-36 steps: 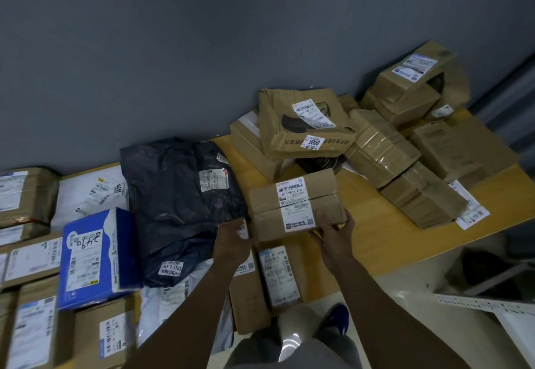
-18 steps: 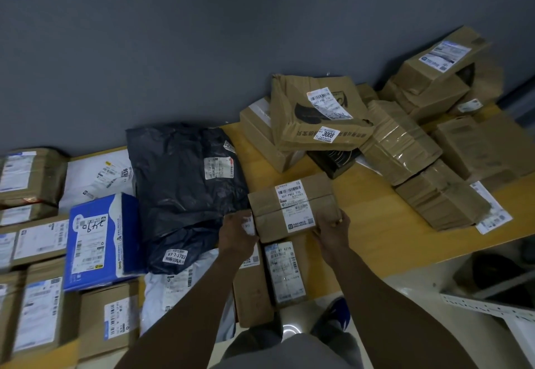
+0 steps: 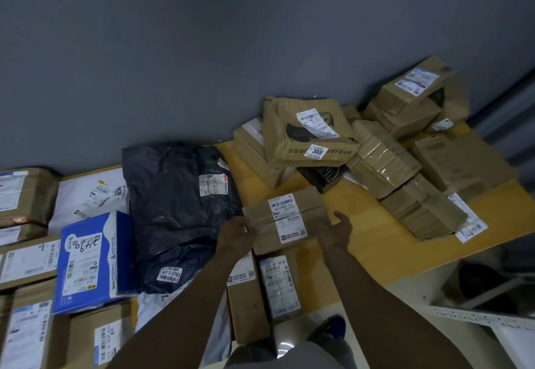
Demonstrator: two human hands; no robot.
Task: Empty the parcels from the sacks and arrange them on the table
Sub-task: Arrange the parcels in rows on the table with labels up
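Observation:
A small brown box with a white barcode label lies on the yellow wooden table, its near edge over two flat brown parcels. My left hand holds the box's left end with curled fingers. At the box's right end, my right hand has its fingers spread and relaxed, thumb up, no longer gripping. A large black poly bag parcel lies just left of the box. No sack is in view.
A loose pile of brown boxes fills the table's back right, with a crumpled parcel marked 3008. A blue box and several labelled parcels lie in rows at the left. The grey wall runs behind. White metal parts lie on the floor.
The small brown box has been set down beside the black bag. My right hand has opened and come off its right end, while my left hand stays at the left end.

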